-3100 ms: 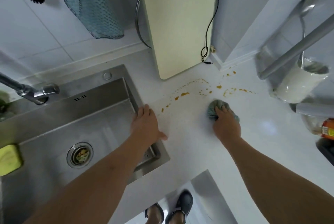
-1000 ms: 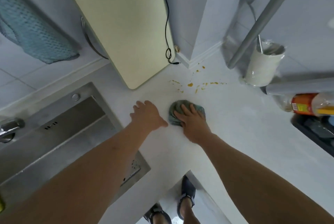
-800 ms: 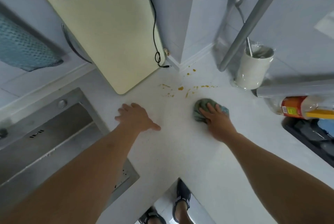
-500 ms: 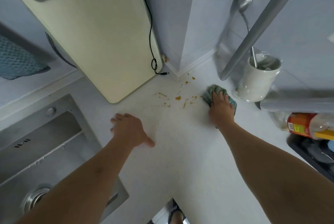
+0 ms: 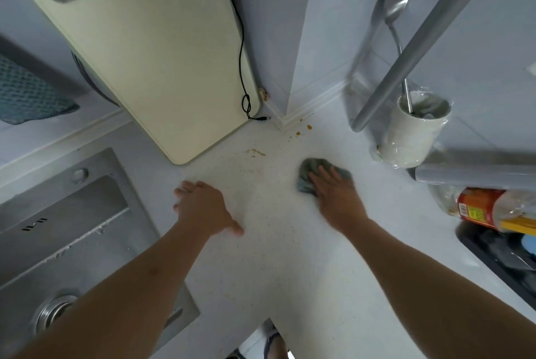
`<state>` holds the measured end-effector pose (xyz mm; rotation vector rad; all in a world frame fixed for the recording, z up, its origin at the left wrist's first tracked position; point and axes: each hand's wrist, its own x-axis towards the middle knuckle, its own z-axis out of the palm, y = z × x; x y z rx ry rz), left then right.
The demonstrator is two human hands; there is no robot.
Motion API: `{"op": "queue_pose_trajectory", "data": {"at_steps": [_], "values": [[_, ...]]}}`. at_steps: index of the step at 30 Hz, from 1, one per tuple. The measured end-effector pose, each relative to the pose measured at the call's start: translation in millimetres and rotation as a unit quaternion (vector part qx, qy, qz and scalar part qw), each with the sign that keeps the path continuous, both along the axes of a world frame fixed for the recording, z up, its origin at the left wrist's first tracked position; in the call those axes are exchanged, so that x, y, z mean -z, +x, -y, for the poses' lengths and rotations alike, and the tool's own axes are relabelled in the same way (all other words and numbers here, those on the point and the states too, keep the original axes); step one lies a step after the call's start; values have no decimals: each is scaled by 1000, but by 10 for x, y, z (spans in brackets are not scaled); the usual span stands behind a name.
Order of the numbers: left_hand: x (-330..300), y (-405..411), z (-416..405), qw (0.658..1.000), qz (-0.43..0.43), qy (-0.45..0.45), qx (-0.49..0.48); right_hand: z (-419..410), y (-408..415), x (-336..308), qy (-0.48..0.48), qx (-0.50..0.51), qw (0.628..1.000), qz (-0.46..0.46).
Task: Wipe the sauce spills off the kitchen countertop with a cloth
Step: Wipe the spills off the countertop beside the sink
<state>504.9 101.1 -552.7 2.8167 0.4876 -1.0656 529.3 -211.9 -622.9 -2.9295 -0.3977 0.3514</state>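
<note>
2 small patches of sauce are what I can see on the counter (image 5: 261,257): a faint smear (image 5: 255,152) just off the bottom corner of the cutting board (image 5: 150,48), and a few drops (image 5: 301,130) at the back of the counter, close to the foot of the wall corner. The cloth (image 5: 307,176) lies bunched on the counter, nearer its front edge than either patch and well right of the smear. The right hand (image 5: 338,196) presses down on it with flat, spread fingers, pinning it rather than gripping it. The left hand (image 5: 203,207) rests palm-down near the sink (image 5: 58,228), fingers relaxed and holding nothing.

To do this step well, I would push the cloth toward the back corner with steady pressure, covering the drops, then sweep left over the smear. Turning the cloth to a clean face would avoid dragging sauce across the wiped counter. The loose cable end (image 5: 261,118) lies near the drops, so the stroke should stay clear of it.
</note>
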Motion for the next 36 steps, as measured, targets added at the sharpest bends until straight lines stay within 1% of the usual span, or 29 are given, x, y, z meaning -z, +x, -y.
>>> {"op": "queue_pose_trajectory", "data": {"at_steps": [2,4,6,10,12,15,17,18,20,21,23,25,26,27,28,29,31,33,34,36], "values": [[14,6,-3,1000,2,-3,2,131,178,2,-5,76,997,-20],[9,13,-3,1000,0,-5,5,-102,402,-67,-11,141,990,-24],[6,16,-9,1000,-2,-7,10,-541,590,-144,-10,147,989,-30],[38,-5,-24,1000,8,-3,8,-1506,771,-187,19,45,997,-62],[66,-11,-30,1000,8,3,1,-1805,725,-167,28,8,998,-64],[80,-9,-43,1000,8,1,7,-1807,515,-167,32,-78,994,-67],[65,-11,-47,1000,11,0,16,-1539,278,-155,28,-131,989,-64],[58,-8,-53,1000,10,-3,20,-1342,174,-164,34,-136,988,-59],[50,-18,-56,1000,11,-7,24,-873,32,-165,43,-96,993,-47],[49,-21,-55,1000,11,-7,26,-651,20,-162,38,-56,997,-42],[46,-22,-54,1000,7,-8,28,-382,103,-174,-2,37,998,-48],[51,-13,-63,999,6,-6,35,-469,247,-179,-46,119,989,-76],[48,-11,-62,999,6,-6,38,-610,304,-191,-51,155,983,-89],[52,-9,-63,999,6,-5,41,-792,356,-191,-44,178,978,-97],[57,-4,-68,999,8,-3,44,-1005,395,-190,-34,177,979,-97],[61,-4,-73,999,11,-1,45,-1226,412,-189,-26,151,984,-93],[72,-8,-88,999,16,3,44,-1637,349,-196,-18,62,994,-84],[86,-31,-89,999,20,6,38,-1838,169,-195,-18,-28,995,-91],[93,-30,-87,999,22,8,35,-1821,61,-183,-18,-59,994,-92],[84,-28,-76,999,18,6,29,-1553,-123,-157,-16,-72,994,-86]]}}
